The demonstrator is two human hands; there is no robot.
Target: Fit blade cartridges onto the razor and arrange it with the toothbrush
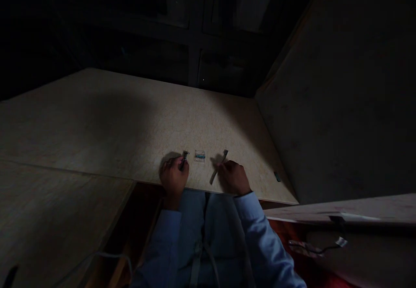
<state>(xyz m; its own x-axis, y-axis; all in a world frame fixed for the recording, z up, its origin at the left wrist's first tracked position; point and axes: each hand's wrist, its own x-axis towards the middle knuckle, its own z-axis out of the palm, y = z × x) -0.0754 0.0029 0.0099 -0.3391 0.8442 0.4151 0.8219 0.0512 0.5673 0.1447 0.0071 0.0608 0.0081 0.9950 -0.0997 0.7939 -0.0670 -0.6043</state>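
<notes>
My left hand (174, 176) is closed near the table's front edge, holding a slim dark tool with a shiny head (184, 160) that points away from me. My right hand (234, 177) pinches a thin grey strip (213, 177), whose upper end is darker and slants away to the right. The dim light hides the exact kind of both held things. Between the hands lies a small clear case (199, 156) with a teal band across it; neither hand touches it.
A small dark object (277, 176) lies on the pale table (130, 136) at the right, near the wall (341, 106). Another pale surface (48, 218) adjoins at the left. A cable (107, 254) crosses at lower left, and a black cord (321, 250) hangs at lower right.
</notes>
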